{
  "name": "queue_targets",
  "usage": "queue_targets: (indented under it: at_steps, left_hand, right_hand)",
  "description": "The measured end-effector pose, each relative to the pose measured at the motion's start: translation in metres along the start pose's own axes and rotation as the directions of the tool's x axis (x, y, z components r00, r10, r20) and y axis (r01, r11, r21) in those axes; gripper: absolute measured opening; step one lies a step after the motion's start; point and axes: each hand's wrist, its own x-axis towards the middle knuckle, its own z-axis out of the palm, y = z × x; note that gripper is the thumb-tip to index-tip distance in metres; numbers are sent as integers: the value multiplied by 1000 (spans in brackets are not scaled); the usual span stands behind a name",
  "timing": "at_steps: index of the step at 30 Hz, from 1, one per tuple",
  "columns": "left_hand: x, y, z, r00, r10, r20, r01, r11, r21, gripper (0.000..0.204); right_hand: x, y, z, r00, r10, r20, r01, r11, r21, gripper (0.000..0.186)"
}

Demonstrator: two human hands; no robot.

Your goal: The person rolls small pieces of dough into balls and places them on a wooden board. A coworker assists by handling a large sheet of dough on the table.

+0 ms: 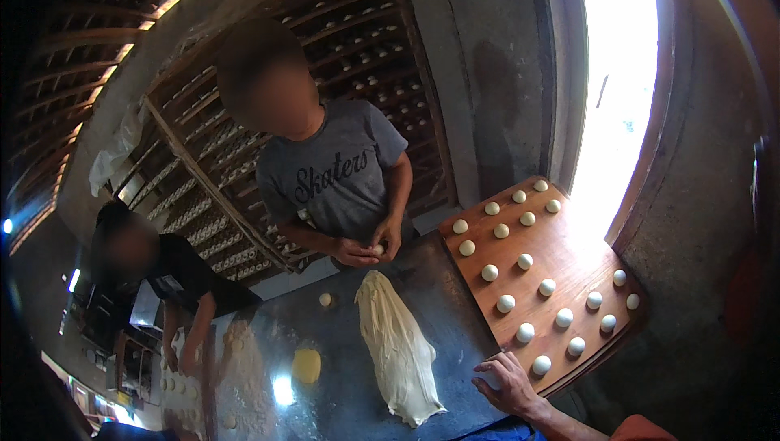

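My right hand is open, its fingers loosely bent and spread, beside the lower left edge of a wooden board that carries several round white dough balls. A long, creased mass of pale dough lies on the dark metal worktop to the left of that hand. A yellow patch, perhaps fat, and a small dough ball are farther left. My left hand is out of view.
Across the worktop, a person in grey holds a small dough piece. Another person in black works at the left over more dough balls. Wooden racks of dough pieces stand behind. A bright doorway is at right.
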Motion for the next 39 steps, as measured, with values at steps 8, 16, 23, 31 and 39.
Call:
queue_targets:
  at_steps: [8,16,23,31,39]
  left_hand:
    - [-13,11,-25,999,8,-45,-5,998,65,38]
    - [-26,12,-41,996,17,-93,-2,988,152,43]
    - [-59,-12,-57,989,25,-145,27,938,347,48]
    - [-181,-173,-151,915,-304,-264,319,148,936,81]
    - [-193,-209,-161,942,-135,-308,336,407,849,28]
  right_hand:
    - [-6,-21,22,999,-21,45,22,1000,-17,22]
    - [-13,-32,33,996,-38,81,37,999,13,19]
    - [-32,-18,37,992,43,122,-45,999,13,17]
    - [-110,13,100,999,13,48,-16,997,76,22]
    - [-112,-3,162,465,408,786,-877,333,346,43]
